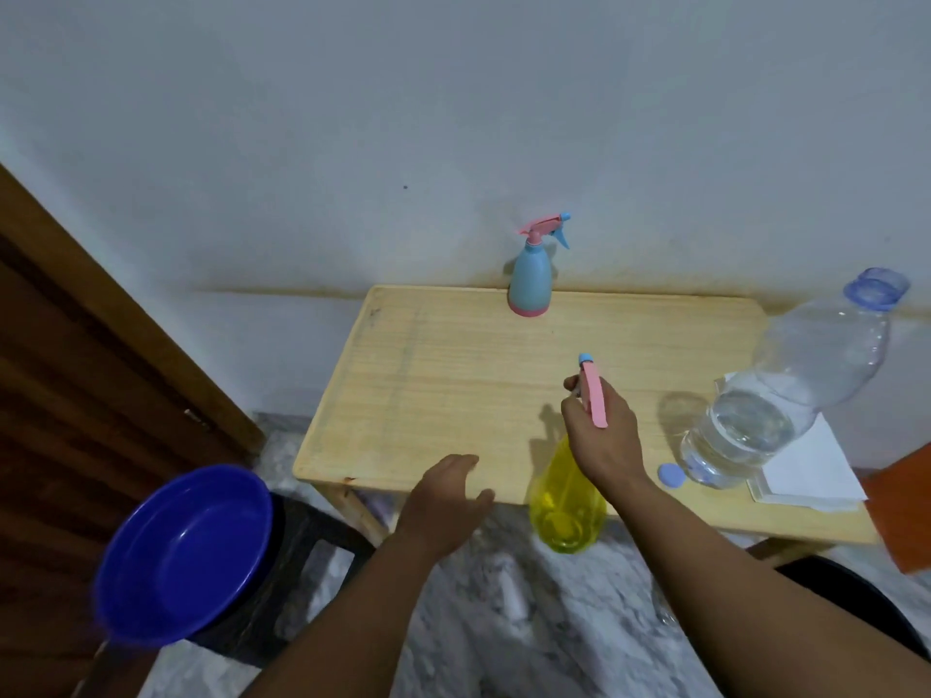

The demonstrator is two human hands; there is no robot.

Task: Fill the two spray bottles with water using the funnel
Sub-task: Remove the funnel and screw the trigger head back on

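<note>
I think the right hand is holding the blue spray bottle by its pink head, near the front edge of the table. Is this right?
Not quite: in the head view the right hand holds the yellow spray bottle by its pink head. The blue spray bottle stands untouched at the table's far edge.

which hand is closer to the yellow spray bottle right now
Right. The right hand grips the pink spray head on top of the yellow spray bottle. The left hand hovers open beside the bottle, to its left, not touching it.
</note>
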